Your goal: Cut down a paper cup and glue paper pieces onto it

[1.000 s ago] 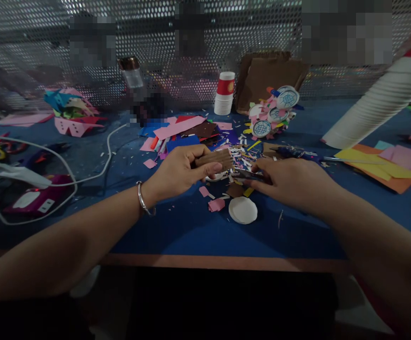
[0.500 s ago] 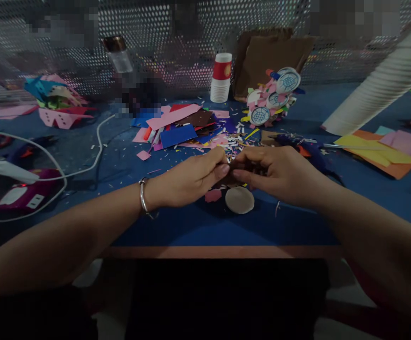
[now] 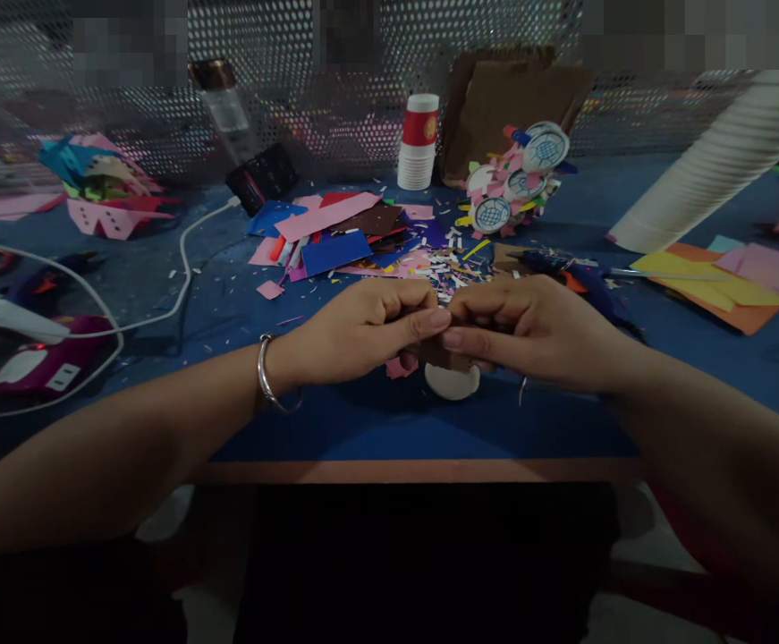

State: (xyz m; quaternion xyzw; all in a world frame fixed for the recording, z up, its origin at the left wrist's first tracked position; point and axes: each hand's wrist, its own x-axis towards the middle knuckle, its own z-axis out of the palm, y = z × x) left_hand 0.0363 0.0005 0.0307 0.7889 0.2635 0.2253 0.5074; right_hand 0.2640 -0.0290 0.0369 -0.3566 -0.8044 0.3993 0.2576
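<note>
- Left hand (image 3: 362, 326) and right hand (image 3: 529, 331) are closed, fingertips meeting. Both pinch a brown card piece (image 3: 444, 356) from opposite sides, apparently to steady it.
- The piece is held just above a white paper disc (image 3: 452, 383), near the front edge of the worktop (image 3: 376, 420).
- A nested cup stack (image 3: 419, 143) stands upright at the rear; a longer cup stack (image 3: 711, 170) lies at right. Contents not visible.

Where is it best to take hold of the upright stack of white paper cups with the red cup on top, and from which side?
Probably grip the stack of white paper cups around its lower white part, coming from the front left. It stands upright, its round wall is free there, while brown cardboard sheets lean close on its right and the mesh wall is behind.
</note>
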